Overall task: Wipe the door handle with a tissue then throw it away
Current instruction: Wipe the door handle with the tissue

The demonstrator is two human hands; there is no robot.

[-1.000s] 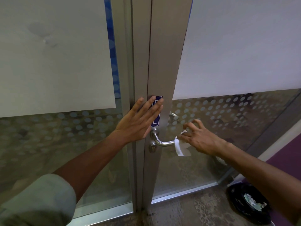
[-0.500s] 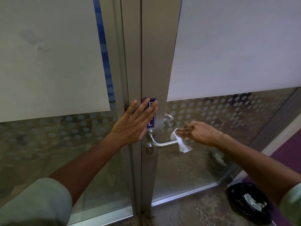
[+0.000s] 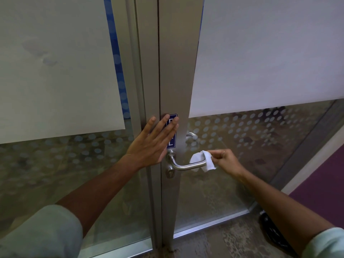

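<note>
Metal door frame (image 3: 176,71) upright through the middle, glass panel (image 3: 242,149) to its right with frosted dots and a white sheet (image 3: 270,53) covering the upper part. Open air in front of the glass to the right of the lever; bare floor (image 3: 214,244) along the bottom rail, purple flooring (image 3: 323,187) further right. Dark bin (image 3: 270,231) at the lower right edge, mostly hidden behind the right forearm. Blue sign (image 3: 172,144) on the frame just above the lever, partly covered by fingers. Second lever dimly visible through the glass, behind the first.

Door handle (image 3: 188,165): steel lever running right from the frame, lock cylinder (image 3: 170,173) just below its base.

Left hand (image 3: 154,144) flat and spread wide against the frame, empty, palm pressed beside the handle base.

Right hand (image 3: 224,160) pinched narrow around a white tissue (image 3: 202,160), tissue draped over and touching the lever's free end.
</note>
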